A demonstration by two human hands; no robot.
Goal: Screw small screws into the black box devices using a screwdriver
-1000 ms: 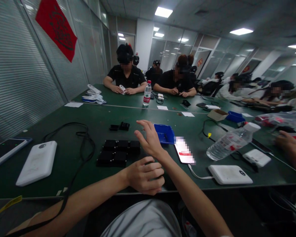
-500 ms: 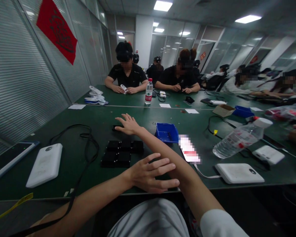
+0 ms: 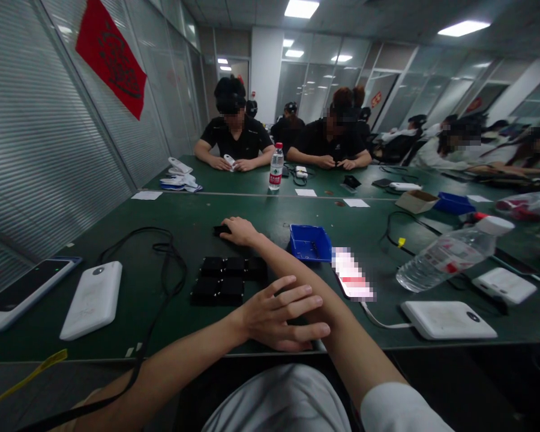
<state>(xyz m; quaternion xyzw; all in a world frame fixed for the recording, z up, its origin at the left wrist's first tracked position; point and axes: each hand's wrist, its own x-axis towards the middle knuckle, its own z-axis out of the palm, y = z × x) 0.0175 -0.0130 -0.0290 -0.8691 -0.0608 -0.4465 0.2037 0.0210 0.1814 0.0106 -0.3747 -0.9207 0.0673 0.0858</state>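
- Fingers of the right hand (image 3: 240, 231), head view: bent down at a small black part (image 3: 218, 230) sticking out left of them; can't tell if pinching or just touching.
- Fingers of the left hand (image 3: 282, 318): spread, nothing held, near edge of green table (image 3: 243, 204), right forearm (image 3: 288, 264) just beyond.
- Black boxes (image 3: 222, 280): nearer than right fingers, left of left fingers.
- Blue tray (image 3: 297, 237): right of right fingers.
- Risk: part may skid or slip, since the hand covers it.
- Risk: right forearm might nudge boxes or tray if drawn back low.
- Risk: black cable (image 3: 140, 358) crosses left forearm (image 3: 198, 339); left fingers' reach could drag it.
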